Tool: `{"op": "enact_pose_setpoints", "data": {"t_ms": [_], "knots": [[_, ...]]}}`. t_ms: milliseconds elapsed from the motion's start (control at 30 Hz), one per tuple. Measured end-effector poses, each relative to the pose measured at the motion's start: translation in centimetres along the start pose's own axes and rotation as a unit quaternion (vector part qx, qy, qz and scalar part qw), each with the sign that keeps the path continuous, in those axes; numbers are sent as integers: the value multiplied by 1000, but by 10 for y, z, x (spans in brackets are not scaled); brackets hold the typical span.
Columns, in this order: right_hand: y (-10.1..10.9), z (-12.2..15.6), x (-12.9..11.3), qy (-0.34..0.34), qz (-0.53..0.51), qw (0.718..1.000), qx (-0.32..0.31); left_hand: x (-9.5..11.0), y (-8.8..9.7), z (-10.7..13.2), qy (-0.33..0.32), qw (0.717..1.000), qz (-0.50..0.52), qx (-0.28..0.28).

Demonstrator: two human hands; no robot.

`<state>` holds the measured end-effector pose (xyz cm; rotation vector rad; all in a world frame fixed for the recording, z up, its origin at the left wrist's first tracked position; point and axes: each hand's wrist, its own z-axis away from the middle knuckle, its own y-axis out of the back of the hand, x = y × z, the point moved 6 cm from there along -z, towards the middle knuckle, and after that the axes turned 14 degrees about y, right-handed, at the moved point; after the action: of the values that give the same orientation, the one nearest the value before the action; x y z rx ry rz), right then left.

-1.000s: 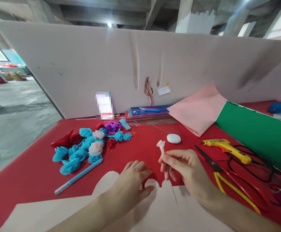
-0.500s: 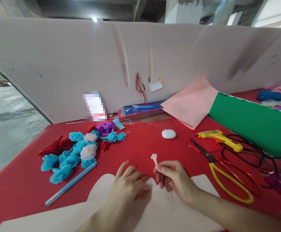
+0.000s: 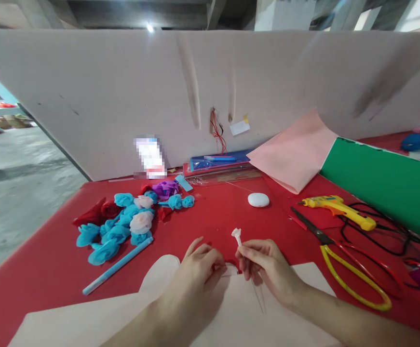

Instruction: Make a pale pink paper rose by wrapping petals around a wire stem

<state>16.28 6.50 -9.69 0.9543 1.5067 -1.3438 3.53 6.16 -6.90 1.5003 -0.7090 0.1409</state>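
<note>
My right hand (image 3: 267, 267) pinches a small white paper flower bud (image 3: 237, 236) on a thin wire stem (image 3: 257, 296). The bud points up and the wire hangs down past my fingers. Left of it, my left hand (image 3: 202, 265) has its fingers curled with the thumb drawn in. The tips lie close to a small rounded pale edge of paper (image 3: 232, 271); whether they grip it I cannot make out. Under both hands lies a large pale paper sheet (image 3: 87, 318) with a rounded lobe at its upper edge.
Left lie blue, pink, red and purple fabric-like flowers (image 3: 117, 234) and a blue pen-like stick (image 3: 117, 266). Right are yellow-and-red-handled scissors (image 3: 321, 236), a yellow glue gun (image 3: 340, 210) and black cords. A white oval case (image 3: 258, 200) and pink sheet (image 3: 296, 154) sit farther back.
The view has shifted slightly, moving the scene right. My left fingers have curled in closer together. My right hand keeps the white bud in the same pinch.
</note>
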Motion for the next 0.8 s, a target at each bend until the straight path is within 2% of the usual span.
{"op": "enact_pose_setpoints", "data": {"t_ms": [133,300,433,533,633,667,700,800], "knots": [[1,1,-1,2,4,1000,-2,-6,5,-3,26,999,27,-22],[-1,1,-1,15,14,1000,-18,-5,26,-4,83,993,85,-6],[-2,1,-3,41,33,998,-32,-12,36,-6,116,982,147,3],[-5,3,-19,78,59,994,-43,-18,46,-9,126,972,198,23],[-17,8,-50,142,95,983,-62,-16,65,-10,120,959,251,56],[-23,10,-67,212,150,963,-73,-13,75,-10,116,955,265,72],[-31,14,-85,291,206,931,-79,-8,85,-9,108,951,277,90],[-52,29,-127,505,311,801,-80,11,116,-4,75,937,304,153]]}}
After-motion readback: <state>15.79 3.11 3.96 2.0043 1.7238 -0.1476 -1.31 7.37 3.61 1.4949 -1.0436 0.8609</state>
